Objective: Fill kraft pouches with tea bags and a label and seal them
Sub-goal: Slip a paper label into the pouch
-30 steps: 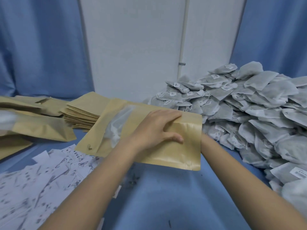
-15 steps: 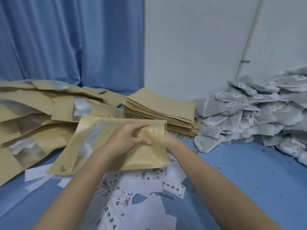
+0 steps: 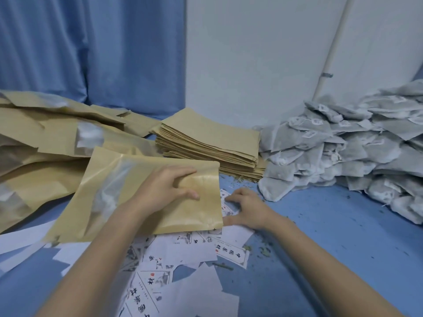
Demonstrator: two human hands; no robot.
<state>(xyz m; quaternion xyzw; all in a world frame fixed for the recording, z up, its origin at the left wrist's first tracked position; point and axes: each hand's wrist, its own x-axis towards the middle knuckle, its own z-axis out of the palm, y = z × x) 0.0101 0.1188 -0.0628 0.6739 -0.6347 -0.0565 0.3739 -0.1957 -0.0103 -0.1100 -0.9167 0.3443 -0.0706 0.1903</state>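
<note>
My left hand grips the open end of a kraft pouch with a clear window, holding it tilted above the table. White tea bags show through the window. My right hand lies just right of the pouch mouth, fingers spread on the scattered white printed labels. I cannot tell whether it holds a label. A big heap of grey-white tea bags fills the right side.
A neat stack of flat empty kraft pouches sits behind my hands. Filled pouches lie piled at the left. The blue table carries loose tea crumbs. Blue curtains and a white wall stand behind.
The view swung left from the tea bag heap toward the labels. My right hand came out from behind the pouch and dropped onto the labels. The left hand kept its hold on the pouch.
</note>
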